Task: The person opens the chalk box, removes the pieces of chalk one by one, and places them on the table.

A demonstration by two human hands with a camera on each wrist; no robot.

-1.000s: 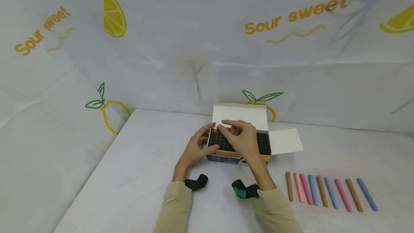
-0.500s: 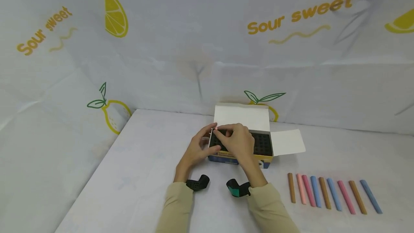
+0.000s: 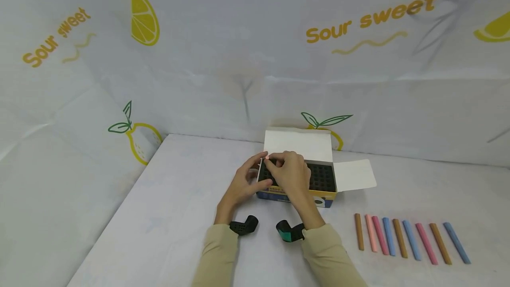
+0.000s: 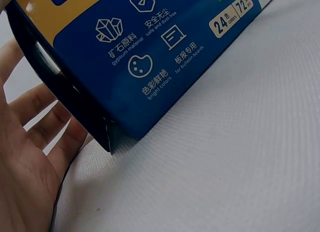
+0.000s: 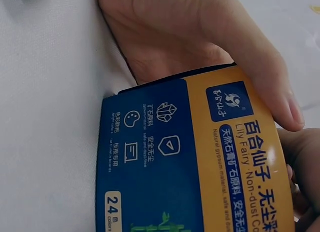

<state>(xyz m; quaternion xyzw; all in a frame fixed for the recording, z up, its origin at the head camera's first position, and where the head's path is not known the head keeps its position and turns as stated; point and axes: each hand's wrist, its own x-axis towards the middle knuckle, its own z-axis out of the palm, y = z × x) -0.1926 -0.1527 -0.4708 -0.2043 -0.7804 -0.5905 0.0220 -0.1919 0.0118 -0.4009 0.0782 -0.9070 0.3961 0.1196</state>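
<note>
An open chalk box (image 3: 326,199) in blue and yellow stands on the table, a black foam insert (image 3: 323,175) full of round holes inside it. My left hand (image 3: 241,185) grips the box's left end, its thumb at the front edge and its fingers round the far side. Over the back left corner, my right hand (image 3: 292,174) pinches a pink chalk stick (image 3: 267,157) between thumb and index finger. Only the stick's top end shows; its lower part is hidden. The right wrist view catches the box's printed front (image 5: 150,162) and the left thumb against it.
Several chalk sticks lie in a row on the table at right, among them a brown stick (image 3: 359,231), a pink stick (image 3: 426,243) and a blue stick (image 3: 457,242). The box's white lid (image 3: 298,144) stands up behind; a side flap (image 3: 354,175) sticks out right.
My right hand has shifted left onto the pink chalk stick at the back left corner, and less of the stick shows. My left hand keeps its hold on the box.
</note>
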